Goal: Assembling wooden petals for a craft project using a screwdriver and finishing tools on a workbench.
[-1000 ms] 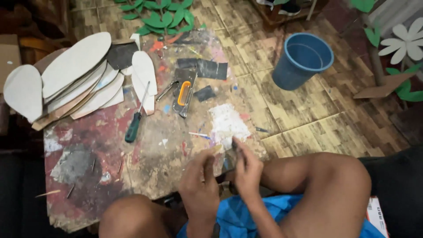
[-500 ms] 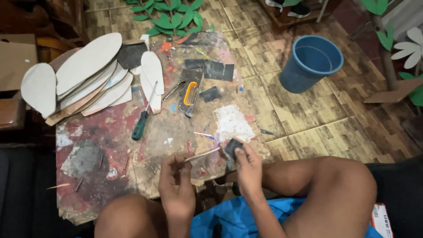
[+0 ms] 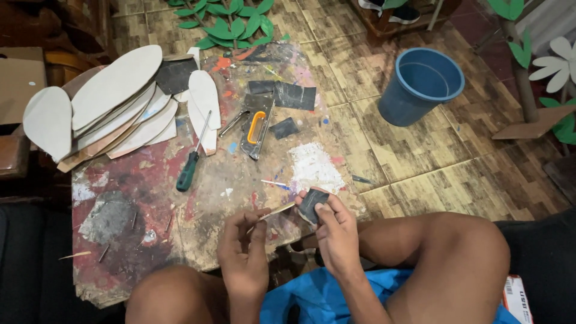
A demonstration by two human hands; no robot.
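Note:
My left hand point(image 3: 243, 249) pinches a thin wooden stick point(image 3: 273, 212) that points up and to the right. Its far end reaches a small dark folded piece of sandpaper point(image 3: 312, 204), which my right hand point(image 3: 335, 231) grips between thumb and fingers. Both hands hover over the near edge of a paint-stained wooden board point(image 3: 198, 198), just above my bare knees.
On the board lie a green-handled screwdriver point(image 3: 191, 161), an orange-and-grey staple gun point(image 3: 257, 131), dark sandpaper pieces point(image 3: 293, 95) and a stack of pale petal-shaped cutouts point(image 3: 114, 102). A blue bucket point(image 3: 420, 84) stands on the tiled floor to the right. Green paper leaves point(image 3: 225, 27) lie at the top.
My left hand has drawn back to the left and now holds the stick out from the sandpaper. The right hand has stayed on the sandpaper.

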